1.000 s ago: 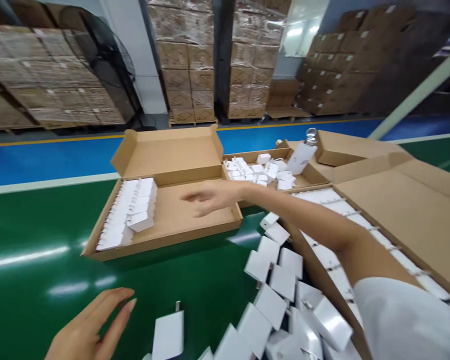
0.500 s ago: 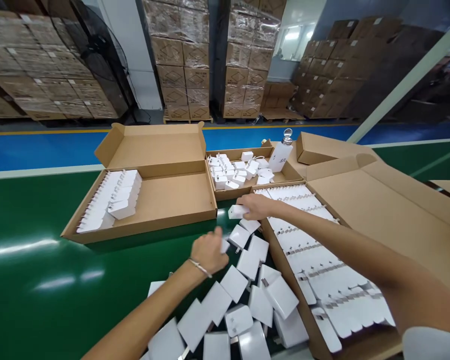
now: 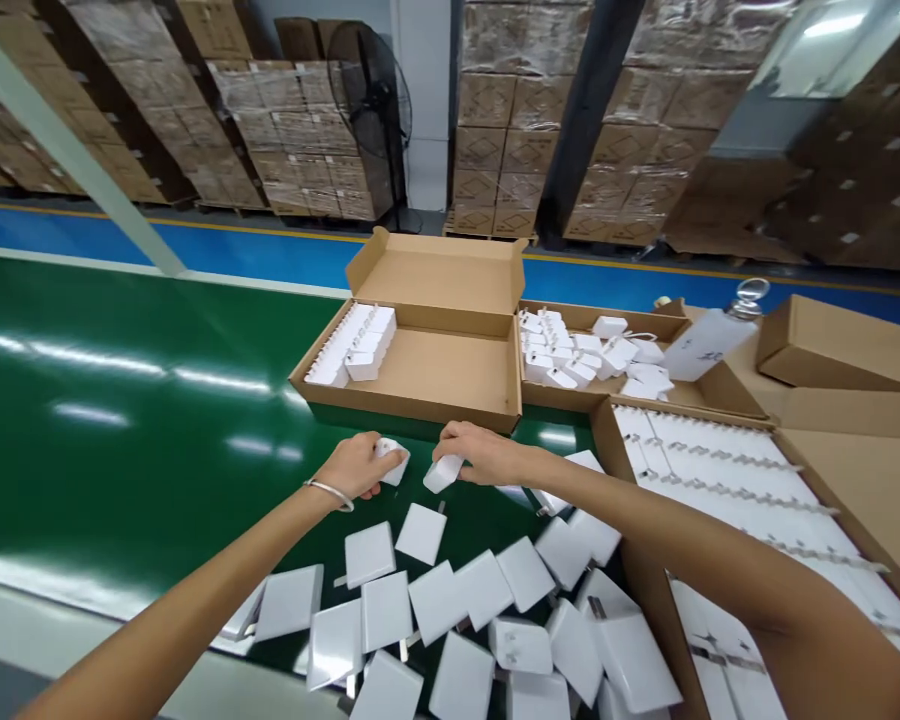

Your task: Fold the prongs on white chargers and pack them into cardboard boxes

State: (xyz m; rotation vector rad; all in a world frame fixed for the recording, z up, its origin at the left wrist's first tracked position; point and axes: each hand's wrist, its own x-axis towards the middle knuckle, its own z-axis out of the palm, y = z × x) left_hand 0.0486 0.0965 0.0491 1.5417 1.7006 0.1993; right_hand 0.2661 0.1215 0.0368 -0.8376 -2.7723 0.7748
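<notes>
My left hand [image 3: 358, 468] is closed on a white plug adapter [image 3: 392, 462], just in front of an open cardboard box [image 3: 450, 360]. Beside it, my right hand [image 3: 484, 452] grips a second white adapter [image 3: 442, 472], tilted downward, with a small gap between the two. That box has rows of white adapters [image 3: 354, 343] packed at its left end and bare cardboard to their right. Many loose white adapters [image 3: 435, 603] lie spread over the green table below my hands, some with metal prongs showing.
At right, a larger cardboard box [image 3: 607, 450] holds tight rows of adapters. Behind it, a shallow box [image 3: 562, 393] contains jumbled adapters and a white pump bottle [image 3: 709, 345]. A fan [image 3: 375, 95] and wrapped carton stacks [image 3: 510, 130] stand beyond the green table [image 3: 157, 450].
Both hands, each with an adapter, have moved away from the full box to the front of the partly filled one. My view has turned left.
</notes>
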